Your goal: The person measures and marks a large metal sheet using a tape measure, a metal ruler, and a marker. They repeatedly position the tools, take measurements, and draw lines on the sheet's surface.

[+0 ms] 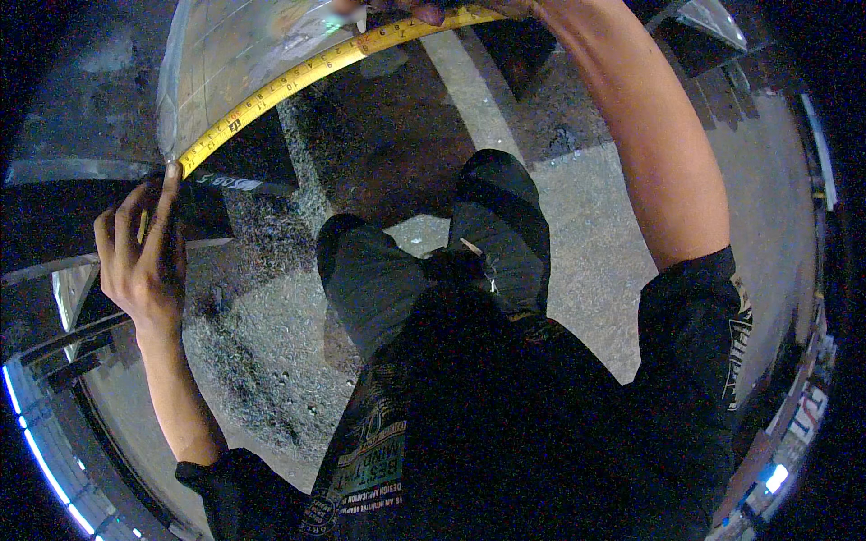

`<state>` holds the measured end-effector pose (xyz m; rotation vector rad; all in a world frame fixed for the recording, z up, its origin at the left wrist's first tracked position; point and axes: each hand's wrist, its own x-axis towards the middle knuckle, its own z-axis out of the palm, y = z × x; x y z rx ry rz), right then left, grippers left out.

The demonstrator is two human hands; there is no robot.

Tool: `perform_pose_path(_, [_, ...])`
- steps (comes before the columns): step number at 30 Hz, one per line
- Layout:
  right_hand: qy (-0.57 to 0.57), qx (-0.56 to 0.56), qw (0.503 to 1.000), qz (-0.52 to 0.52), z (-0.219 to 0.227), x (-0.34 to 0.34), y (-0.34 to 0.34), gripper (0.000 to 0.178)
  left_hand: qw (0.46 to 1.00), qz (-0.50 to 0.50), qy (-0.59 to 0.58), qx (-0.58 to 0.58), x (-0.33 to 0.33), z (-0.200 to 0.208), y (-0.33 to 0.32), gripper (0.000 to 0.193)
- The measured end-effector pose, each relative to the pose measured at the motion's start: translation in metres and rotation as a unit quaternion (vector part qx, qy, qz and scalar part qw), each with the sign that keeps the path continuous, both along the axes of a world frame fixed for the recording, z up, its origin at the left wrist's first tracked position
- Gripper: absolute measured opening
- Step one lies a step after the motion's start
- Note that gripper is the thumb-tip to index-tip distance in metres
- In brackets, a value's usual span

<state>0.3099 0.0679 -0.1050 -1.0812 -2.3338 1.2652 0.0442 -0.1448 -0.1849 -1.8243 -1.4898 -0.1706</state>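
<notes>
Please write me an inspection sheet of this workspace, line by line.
Surface: a grey metal sheet lies at the top of the view, its edge facing the person.
Job's things: a yellow tape measure is stretched along that edge.
Clutter: dark offcut pieces sit below the sheet's edge.
Hands: the left hand pins the tape's end at the sheet's corner, fingers on the tape; the right hand holds the tape at the top rim, mostly cut off.
Cables: nothing seen.
Surroundings: speckled concrete floor with a pale painted stripe; the person's dark trousers are below.
</notes>
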Motion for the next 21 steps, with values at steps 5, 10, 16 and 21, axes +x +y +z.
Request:
perform_pose_path(5, [0.037, -0.005, 0.998, 0.042, -0.012, -0.015, -0.002, 0.025, 0.999, 0.019, 0.026, -0.018, -0.009, 0.014, -0.019, 0.046])
perform_pose_path(10, [0.039, -0.003, 0.999, 0.034, -0.011, -0.011, -0.004, 0.026, 1.0, 0.012, 0.018, -0.011, -0.007, 0.01, -0.015, 0.044])
perform_pose_path(16, [0.075, -0.033, 0.995, 0.065, -0.017, -0.012, 0.006, 0.026, 0.999, 0.01, 0.028, -0.016, -0.011, 0.011, -0.017, 0.042])
perform_pose_path(21, [0.057, -0.02, 0.997, 0.039, -0.014, -0.013, 0.001, 0.025, 0.999, 0.016, 0.018, -0.023, -0.008, 0.012, -0.016, 0.042])
